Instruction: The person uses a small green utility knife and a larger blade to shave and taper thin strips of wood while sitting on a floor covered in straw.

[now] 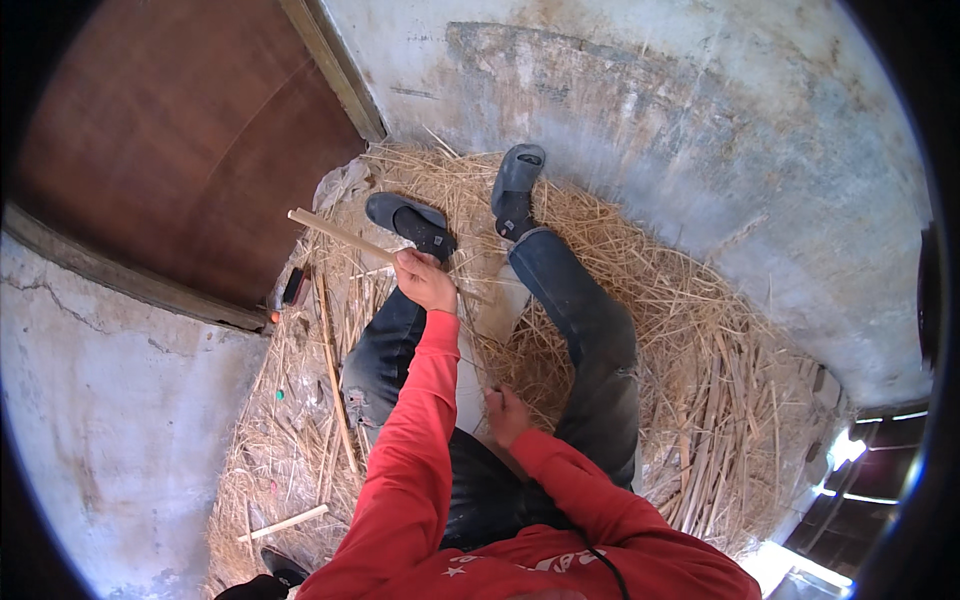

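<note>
Person seated, red sweatshirt [400, 470] with long sleeves, legs in worn dark jeans [590, 330] spread apart. Right hand [508, 414] low between the thighs, fingers bent; cannot tell whether it pinches anything. Left hand [427, 280] farther out, above the left shin, fingers closed around a pale wooden stick [340, 232]. The stick slants from the grip toward the left, its far end well clear of the hand, above the littered ground.

Beyond the hands, both feet in grey slippers [518, 168], the right one close to the wall. Loose straw [660, 290] on the ground around the legs, thickest to the right. Farther right, a heap of long split sticks [710, 440], lying roughly side by side. Left of the left leg: more thin sticks, a small dark object [296, 285], a green bit [280, 396].

Farthest: brown door panel [190, 150] in a wooden frame [335, 70], upper left; stained, pale wall [640, 110] beside it.
</note>
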Motion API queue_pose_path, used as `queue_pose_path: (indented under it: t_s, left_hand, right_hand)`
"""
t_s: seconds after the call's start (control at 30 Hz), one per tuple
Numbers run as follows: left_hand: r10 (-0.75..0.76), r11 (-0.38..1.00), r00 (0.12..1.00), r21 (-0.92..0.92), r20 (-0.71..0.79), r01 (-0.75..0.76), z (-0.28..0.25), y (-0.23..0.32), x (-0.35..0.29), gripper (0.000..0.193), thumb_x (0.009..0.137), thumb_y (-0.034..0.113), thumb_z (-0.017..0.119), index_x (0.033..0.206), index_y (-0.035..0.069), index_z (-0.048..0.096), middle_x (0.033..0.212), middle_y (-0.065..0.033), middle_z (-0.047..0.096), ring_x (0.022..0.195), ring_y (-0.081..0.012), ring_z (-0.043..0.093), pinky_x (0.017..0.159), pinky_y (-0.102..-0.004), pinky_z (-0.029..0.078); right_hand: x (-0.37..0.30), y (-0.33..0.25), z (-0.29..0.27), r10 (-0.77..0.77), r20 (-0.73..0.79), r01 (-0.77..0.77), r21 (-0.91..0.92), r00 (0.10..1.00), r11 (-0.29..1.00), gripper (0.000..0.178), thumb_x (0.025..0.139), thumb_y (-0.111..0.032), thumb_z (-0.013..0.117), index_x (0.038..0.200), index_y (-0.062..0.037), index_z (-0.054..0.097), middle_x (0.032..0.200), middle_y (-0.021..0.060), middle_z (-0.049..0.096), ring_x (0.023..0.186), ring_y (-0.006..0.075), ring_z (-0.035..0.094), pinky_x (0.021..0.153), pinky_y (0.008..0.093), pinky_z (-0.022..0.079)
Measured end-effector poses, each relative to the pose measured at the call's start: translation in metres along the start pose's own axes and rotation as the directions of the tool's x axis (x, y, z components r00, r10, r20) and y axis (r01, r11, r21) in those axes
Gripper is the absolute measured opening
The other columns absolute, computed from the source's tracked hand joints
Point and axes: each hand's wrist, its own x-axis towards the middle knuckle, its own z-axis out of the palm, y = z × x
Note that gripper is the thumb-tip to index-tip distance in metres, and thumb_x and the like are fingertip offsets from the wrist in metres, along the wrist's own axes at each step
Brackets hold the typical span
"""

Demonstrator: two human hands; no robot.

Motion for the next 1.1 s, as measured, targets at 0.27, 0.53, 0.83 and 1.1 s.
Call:
queue_pose_path:
  t_s: [0.27,0.53,0.83,1.1]
  left_hand:
    - [0.020,0.997,0.997,-0.081,0.076,-0.014,-0.016,0.006,0.006,0.052,0.110,0.048,0.036,0.081,0.006,0.044,0.060,-0.0028,0.043,0.053,-0.0122,0.046,0.049,-0.0284,0.038]
    - [0.047,0.887,0.897,-0.432,0.440,0.165,-0.028,-0.016,0.008,0.061,0.105,0.057,0.044,0.074,0.005,0.044,0.062,0.0001,0.037,0.050,-0.0079,0.032,0.047,-0.0259,0.024]
    - [-0.067,0.794,0.823,-0.469,0.565,0.386,-0.028,-0.024,0.017,0.060,0.103,0.057,0.050,0.072,0.006,0.044,0.061,0.0021,0.033,0.047,-0.0071,0.026,0.046,-0.0263,0.019]
    - [-0.110,0.871,0.891,-0.389,0.440,0.300,-0.035,-0.011,0.020,0.059,0.105,0.055,0.046,0.072,0.006,0.043,0.058,0.0019,0.032,0.048,-0.0084,0.028,0.047,-0.0272,0.020]
  right_hand:
    - [0.041,-0.019,-0.035,0.521,0.166,-0.547,0.245,0.837,0.801,0.042,0.103,-0.048,0.055,0.098,-0.0058,0.060,0.058,0.0021,0.044,0.043,0.0155,0.044,0.044,0.0342,0.040]
    - [0.014,-0.068,-0.041,-0.054,-0.047,0.058,0.098,0.997,0.993,0.054,0.099,-0.052,0.058,0.107,0.0012,0.065,0.074,0.0150,0.062,0.063,0.0265,0.060,0.065,0.0412,0.049]
    - [0.034,0.016,-0.034,0.213,-0.018,-0.209,0.121,0.977,0.970,0.043,0.101,-0.050,0.058,0.097,-0.0072,0.060,0.061,0.0017,0.046,0.043,0.0174,0.045,0.042,0.0385,0.041]
    - [0.016,-0.009,-0.033,0.709,0.165,-0.723,0.269,0.686,0.637,0.049,0.102,-0.050,0.057,0.105,-0.0019,0.062,0.070,0.0109,0.054,0.057,0.0237,0.055,0.058,0.0411,0.048]
